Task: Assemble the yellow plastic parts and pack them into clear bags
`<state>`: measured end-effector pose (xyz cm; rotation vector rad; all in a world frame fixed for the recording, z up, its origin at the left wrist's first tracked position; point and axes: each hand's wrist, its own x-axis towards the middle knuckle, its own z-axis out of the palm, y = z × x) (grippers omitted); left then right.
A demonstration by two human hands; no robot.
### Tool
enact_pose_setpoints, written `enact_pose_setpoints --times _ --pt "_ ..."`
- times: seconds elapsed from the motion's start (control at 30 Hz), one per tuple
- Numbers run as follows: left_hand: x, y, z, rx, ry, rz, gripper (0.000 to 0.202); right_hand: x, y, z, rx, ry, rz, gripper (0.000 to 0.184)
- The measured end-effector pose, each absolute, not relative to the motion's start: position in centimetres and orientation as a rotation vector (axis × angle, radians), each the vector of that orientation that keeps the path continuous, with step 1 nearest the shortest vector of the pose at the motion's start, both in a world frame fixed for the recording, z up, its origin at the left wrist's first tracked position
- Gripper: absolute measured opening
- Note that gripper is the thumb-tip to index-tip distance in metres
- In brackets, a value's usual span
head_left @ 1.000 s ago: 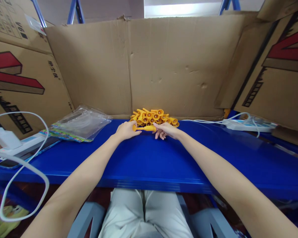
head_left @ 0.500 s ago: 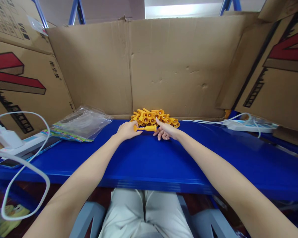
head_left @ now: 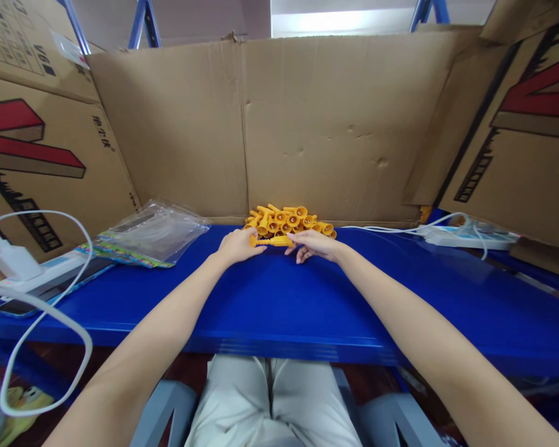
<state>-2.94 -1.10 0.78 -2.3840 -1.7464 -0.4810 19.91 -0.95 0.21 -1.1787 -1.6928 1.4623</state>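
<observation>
"V6" on upper left carton [head_left: 21, 43], "绝尘侠" on lower left carton [head_left: 65, 194]

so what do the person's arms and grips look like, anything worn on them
The left arm and right arm are bare where visible, with no sleeves, watch or bracelet showing. The left grip and right grip are human hands without gloves; the fingers are too small to rule out rings.
</observation>
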Motion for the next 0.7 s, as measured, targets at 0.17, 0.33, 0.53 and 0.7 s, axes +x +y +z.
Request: enact_pose_setpoints --times 0.17,0.33,0.53,0.7 --pt "-3.0 -1.1 0.8 -2.411 -1.739 -0.5 0.041 19.4 -1.1 0.3 -1.115 -1.551 1.55 0.017" --pt "-3.2 -1.4 0.9 -2.519 -1.668 -0.596 0.057 19.1 -1.0 0.7 -0.996 -1.321 1.538 0.009" --pt "-3.4 -1.4 1.0 -2.517 -1.568 -0.966 0.08 19.6 0.0 2.9 -0.88 -1.212 1.308 0.006" --pt "-3.7 -0.6 0.7 -2.522 -1.6 -0.817 0.03 18.3 2.0 4.6 -0.852 -1.217 0.959 0.014"
